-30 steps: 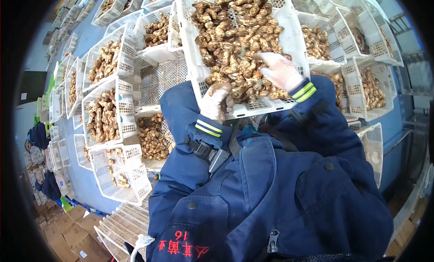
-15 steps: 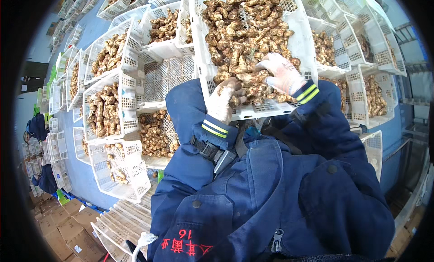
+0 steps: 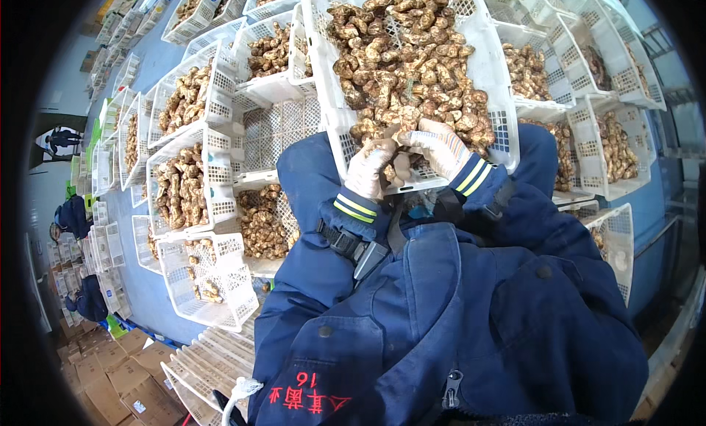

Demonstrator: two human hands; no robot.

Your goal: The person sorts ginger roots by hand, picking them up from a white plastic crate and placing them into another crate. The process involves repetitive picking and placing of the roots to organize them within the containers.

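A white plastic crate (image 3: pixel 503 95) rests across my knees, heaped with brown, thick-stemmed mushrooms (image 3: pixel 412 65). At its near edge my two gloved hands meet, fingers closed and almost touching. My left hand (image 3: pixel 365 168) curls its dirt-stained fingers around a mushroom, mostly hidden by the glove. From the other side, my right hand (image 3: pixel 443 148), in a striped whitish glove, closes its fingertips on the same mushroom. Loose mushrooms lie right beyond both hands.
More crates of mushrooms stand on both sides, such as a left crate (image 3: pixel 211 177) and a right crate (image 3: pixel 644 143). A crate with few mushrooms (image 3: pixel 234 297) sits lower left, near stacked empty crates (image 3: pixel 202 360). Cardboard boxes (image 3: pixel 107 374) lie beyond on the blue floor.
My right hand has come back from the pile toward my left hand, and both now meet at the crate's near edge. My left hand stays nearly in place. The view has shifted slightly.
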